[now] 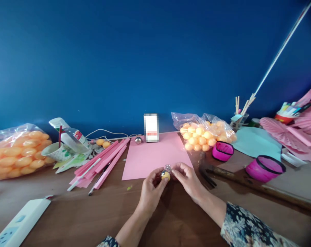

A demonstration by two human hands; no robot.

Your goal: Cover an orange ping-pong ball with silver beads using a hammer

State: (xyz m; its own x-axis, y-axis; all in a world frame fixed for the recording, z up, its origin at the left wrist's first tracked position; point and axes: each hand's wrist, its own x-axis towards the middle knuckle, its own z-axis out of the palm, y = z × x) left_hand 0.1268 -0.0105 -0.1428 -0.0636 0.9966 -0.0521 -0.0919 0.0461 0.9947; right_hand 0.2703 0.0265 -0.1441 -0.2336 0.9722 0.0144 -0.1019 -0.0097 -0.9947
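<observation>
My left hand (150, 193) is closed on a small yellow ball with a shiny silver part (165, 175), held between thumb and fingers above the front edge of the pink sheet (155, 156). A small glittery silver piece (168, 167) sits at the top of the ball. My right hand (190, 181) is closed in a pinch beside this piece, fingertips at its right side. Whether the right fingers grip the glittery piece or only touch it is too small to tell. Another silver ball (138, 140) lies at the sheet's back left.
A phone (151, 127) stands behind the sheet. Bags of orange balls lie left (21, 152) and right (200, 137). Pink strips (101, 164) and a power strip (21, 219) are on the left. A hammer (205, 171), a long rod (261, 188) and magenta containers (265, 169) are on the right.
</observation>
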